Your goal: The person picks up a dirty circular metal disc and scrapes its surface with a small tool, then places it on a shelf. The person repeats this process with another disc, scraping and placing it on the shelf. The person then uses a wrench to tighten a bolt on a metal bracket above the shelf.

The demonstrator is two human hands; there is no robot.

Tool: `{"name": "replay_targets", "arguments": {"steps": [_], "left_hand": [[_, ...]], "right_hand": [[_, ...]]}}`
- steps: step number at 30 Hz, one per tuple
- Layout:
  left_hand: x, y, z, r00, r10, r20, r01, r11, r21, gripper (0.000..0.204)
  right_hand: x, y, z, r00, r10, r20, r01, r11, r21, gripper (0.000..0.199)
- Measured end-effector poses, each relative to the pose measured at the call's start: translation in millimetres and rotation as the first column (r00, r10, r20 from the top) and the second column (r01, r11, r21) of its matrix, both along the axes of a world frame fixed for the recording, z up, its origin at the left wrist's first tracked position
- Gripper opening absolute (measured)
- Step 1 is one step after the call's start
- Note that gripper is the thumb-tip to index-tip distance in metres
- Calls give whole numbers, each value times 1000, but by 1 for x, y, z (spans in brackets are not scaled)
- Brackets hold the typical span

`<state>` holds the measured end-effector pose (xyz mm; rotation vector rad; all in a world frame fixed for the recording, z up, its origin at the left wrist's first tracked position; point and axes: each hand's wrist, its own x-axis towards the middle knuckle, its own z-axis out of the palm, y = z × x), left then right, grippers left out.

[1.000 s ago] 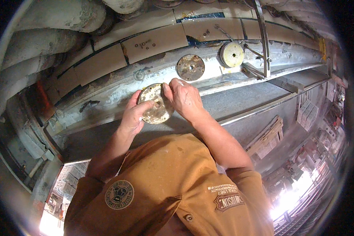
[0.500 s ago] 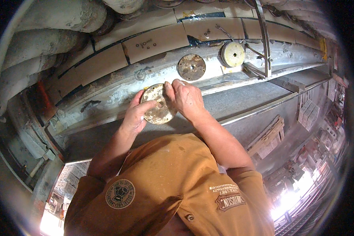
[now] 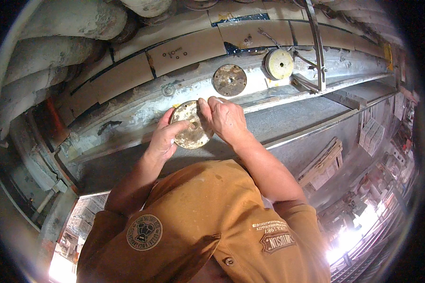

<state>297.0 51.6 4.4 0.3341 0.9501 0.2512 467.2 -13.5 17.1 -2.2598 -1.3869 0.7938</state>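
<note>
In front of me I hold a round, flat metal disc point(image 3: 196, 134) with a worn, blotchy face and a small centre hole. My left hand point(image 3: 167, 134) grips its left side, thumb lying across the face near the hole. At the upper right edge, my right hand point(image 3: 225, 118) is closed with fingers and thumb at the rim; anything small between those fingertips is hidden. Just beyond lies a darker, rusty disc point(image 3: 230, 81) with small holes. Farther right sits a thick, pale yellow disc point(image 3: 281, 64) with a hole in its middle.
Several small nuts or washers point(image 3: 177, 53) lie on the cardboard sheets point(image 3: 189, 49) at the back. A wrench point(image 3: 269, 36) lies near the yellow disc. An upright metal bar point(image 3: 318, 52) rises at the right. Big rounded pipes point(image 3: 73, 21) hang at the upper left.
Both hands keep their hold on the disc. My right hand has shifted very slightly at the rim; the other discs stay in place.
</note>
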Motion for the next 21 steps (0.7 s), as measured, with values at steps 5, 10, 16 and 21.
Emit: {"name": "replay_targets", "arguments": {"steps": [5, 10, 16, 21], "left_hand": [[3, 2, 2, 1000, -5, 30, 4, 1000, 11, 41], [2, 3, 1, 999, -3, 39, 2, 1000, 5, 41], [2, 2, 1, 1000, -1, 18, 1, 1000, 7, 40], [1, 2, 0, 1000, 4, 20, -4, 1000, -5, 40]], "right_hand": [[1, -1, 3, 997, -70, -34, 74, 991, 109, 29], [8, -5, 1, 991, 32, -128, -6, 980, 199, 23], [11, -12, -2, 971, -27, -236, 53, 993, 104, 23], [16, -12, -3, 968, -19, -250, 30, 999, 39, 21]]}}
